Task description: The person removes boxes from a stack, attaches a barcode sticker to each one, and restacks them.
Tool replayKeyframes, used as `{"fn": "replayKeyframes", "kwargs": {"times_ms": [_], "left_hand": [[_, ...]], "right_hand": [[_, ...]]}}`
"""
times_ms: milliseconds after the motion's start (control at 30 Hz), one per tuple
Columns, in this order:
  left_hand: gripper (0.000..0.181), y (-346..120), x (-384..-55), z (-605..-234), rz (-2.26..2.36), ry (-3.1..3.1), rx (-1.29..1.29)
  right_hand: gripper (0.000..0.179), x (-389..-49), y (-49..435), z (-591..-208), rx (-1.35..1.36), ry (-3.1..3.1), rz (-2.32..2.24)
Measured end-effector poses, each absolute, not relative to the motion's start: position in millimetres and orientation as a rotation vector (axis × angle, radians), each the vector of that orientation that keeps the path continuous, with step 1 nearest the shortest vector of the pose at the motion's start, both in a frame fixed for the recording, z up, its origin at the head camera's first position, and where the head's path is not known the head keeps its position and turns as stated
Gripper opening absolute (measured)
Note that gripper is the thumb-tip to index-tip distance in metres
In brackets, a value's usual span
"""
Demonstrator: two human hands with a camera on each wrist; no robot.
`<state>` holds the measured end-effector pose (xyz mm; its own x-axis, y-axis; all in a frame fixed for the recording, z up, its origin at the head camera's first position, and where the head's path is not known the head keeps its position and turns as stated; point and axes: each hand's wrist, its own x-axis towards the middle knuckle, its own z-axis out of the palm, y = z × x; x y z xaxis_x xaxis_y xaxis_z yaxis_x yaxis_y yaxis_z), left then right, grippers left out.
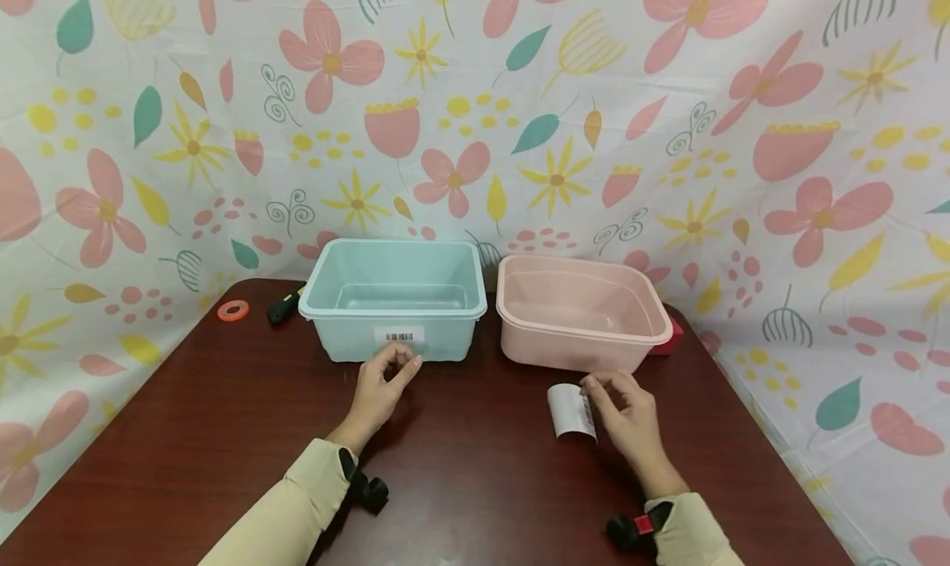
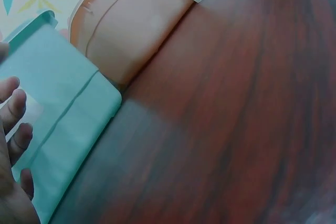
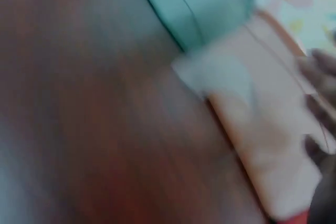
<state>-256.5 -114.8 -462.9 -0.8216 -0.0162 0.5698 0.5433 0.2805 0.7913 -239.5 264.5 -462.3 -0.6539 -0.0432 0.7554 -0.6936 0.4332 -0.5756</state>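
Observation:
My left hand [image 1: 380,389] is just in front of the light blue bin [image 1: 393,302], its fingers loosely bent and holding nothing. A white barcode label [image 1: 399,335] sits on that bin's front wall, right above the fingertips. In the left wrist view the fingers [image 2: 19,142] are spread beside the bin wall; whether they touch it I cannot tell. My right hand [image 1: 629,416] pinches a curled white label strip [image 1: 570,409] with dark print along its edge, in front of the pink bin [image 1: 582,314]. The right wrist view shows the strip [image 3: 223,77] blurred.
On the dark wood table [image 1: 475,500], an orange tape roll [image 1: 233,310] and a black-handled utility knife [image 1: 284,307] lie at the back left. A red object [image 1: 668,339] is partly hidden behind the pink bin. A floral curtain [image 1: 475,120] hangs behind.

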Motion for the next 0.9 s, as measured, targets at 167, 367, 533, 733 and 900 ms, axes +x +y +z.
{"fn": "replayKeyframes", "kwargs": {"times_ms": [167,367,533,733,900], "left_hand": [[0.007,-118.8,-260.0,-468.5,-1.553,-2.064,-0.551],[0.012,-118.3,-260.5,-469.7,-1.577,-2.090,-0.581],[0.011,-114.3,-254.9,-462.1,-1.615,-2.142,-0.563],[0.010,-113.5,-258.9,-468.0,-1.639,-2.145,-0.532],[0.013,-114.7,-261.1,-470.3,-1.692,-2.166,-0.528]], "right_hand": [[0.021,-248.4,292.2,-470.2,0.438,-2.495,1.111],[0.040,-252.7,295.8,-478.0,0.404,-2.684,1.078],[0.035,-252.0,294.0,-479.4,0.447,-2.651,1.128],[0.031,-250.5,290.4,-478.7,0.489,-2.537,1.357],[0.035,-249.3,278.2,-475.7,0.471,-2.450,1.623]]}}
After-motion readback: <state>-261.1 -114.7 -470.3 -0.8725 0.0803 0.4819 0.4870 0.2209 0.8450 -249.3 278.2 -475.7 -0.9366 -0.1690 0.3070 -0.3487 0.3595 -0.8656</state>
